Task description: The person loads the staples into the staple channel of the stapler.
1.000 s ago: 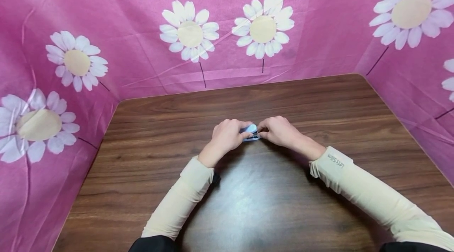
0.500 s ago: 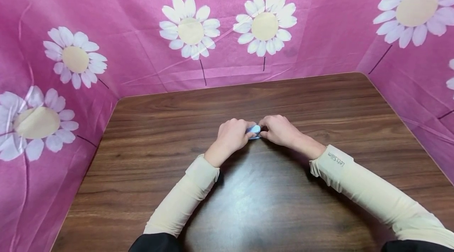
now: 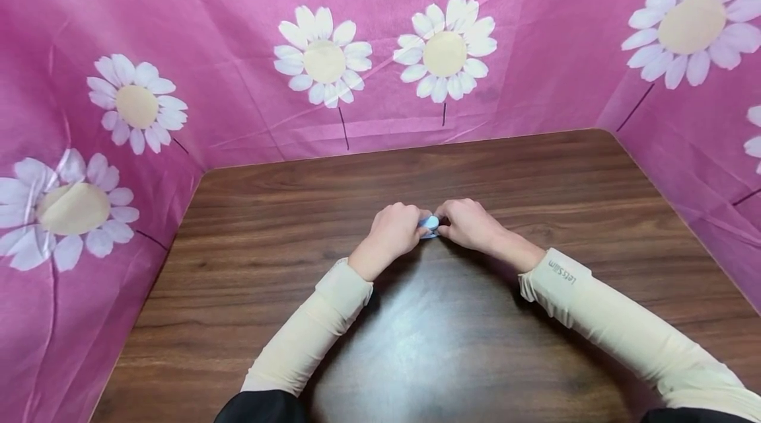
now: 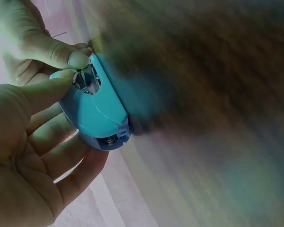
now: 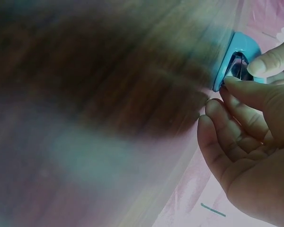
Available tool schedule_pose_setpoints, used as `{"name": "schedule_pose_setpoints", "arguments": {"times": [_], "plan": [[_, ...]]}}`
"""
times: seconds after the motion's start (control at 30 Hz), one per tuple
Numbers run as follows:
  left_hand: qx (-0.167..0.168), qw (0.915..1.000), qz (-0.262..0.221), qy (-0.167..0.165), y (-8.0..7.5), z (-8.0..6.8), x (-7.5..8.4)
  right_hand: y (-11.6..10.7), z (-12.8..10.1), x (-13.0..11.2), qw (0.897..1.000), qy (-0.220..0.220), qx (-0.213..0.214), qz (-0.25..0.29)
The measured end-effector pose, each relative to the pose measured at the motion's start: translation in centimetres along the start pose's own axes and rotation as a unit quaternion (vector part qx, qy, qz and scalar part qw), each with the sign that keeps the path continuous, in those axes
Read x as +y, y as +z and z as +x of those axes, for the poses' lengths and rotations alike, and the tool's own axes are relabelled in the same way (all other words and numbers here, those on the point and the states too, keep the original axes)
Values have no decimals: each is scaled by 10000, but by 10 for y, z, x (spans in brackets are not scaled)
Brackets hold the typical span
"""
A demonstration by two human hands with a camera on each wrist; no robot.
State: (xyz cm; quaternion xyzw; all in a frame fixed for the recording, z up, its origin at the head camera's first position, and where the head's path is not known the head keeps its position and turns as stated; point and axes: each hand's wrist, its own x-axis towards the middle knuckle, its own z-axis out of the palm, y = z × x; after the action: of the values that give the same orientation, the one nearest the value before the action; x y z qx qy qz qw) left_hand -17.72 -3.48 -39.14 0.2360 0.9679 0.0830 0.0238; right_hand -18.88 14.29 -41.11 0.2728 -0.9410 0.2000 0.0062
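A small light-blue stapler (image 3: 431, 222) is between the two hands near the middle of the table. The left hand (image 3: 392, 231) grips its body, thumb on one side and fingers spread along the other. From the right, the right hand (image 3: 472, 223) pinches at the stapler's end with thumb and fingertips. In the left wrist view, the turquoise stapler (image 4: 102, 113) shows bare metal in its opening, with both thumbs right there, and a coil spring at the far end. The right wrist view has the right thumb at the opening of the stapler (image 5: 246, 45); its other fingers are loosely bent.
The dark wood-grain table (image 3: 285, 211) reaches back to a pink cloth (image 3: 238, 33) printed with white daisies, which hangs on the back and both sides. Cream sleeves (image 3: 309, 330) cover both forearms.
The left hand has moved a little to the right with the stapler, closer to the right hand. Less of the stapler's dark opening shows in the head view. The right hand has barely moved.
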Motion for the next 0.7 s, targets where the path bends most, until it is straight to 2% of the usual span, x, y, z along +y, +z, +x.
{"name": "schedule_pose_setpoints", "arguments": {"times": [0.17, 0.43, 0.7], "plan": [[-90, 9998, -114, -96, 0, -2, -2, 1, -2, 0, 10000, -22, 74, -5], [103, 9992, -217, -318, -1, -3, -7, -1, -1, 2, 9997, 149, -56, 165], [150, 9984, -449, -324, -2, -3, -12, -1, 2, 6, 9998, 148, 5, 163]]}}
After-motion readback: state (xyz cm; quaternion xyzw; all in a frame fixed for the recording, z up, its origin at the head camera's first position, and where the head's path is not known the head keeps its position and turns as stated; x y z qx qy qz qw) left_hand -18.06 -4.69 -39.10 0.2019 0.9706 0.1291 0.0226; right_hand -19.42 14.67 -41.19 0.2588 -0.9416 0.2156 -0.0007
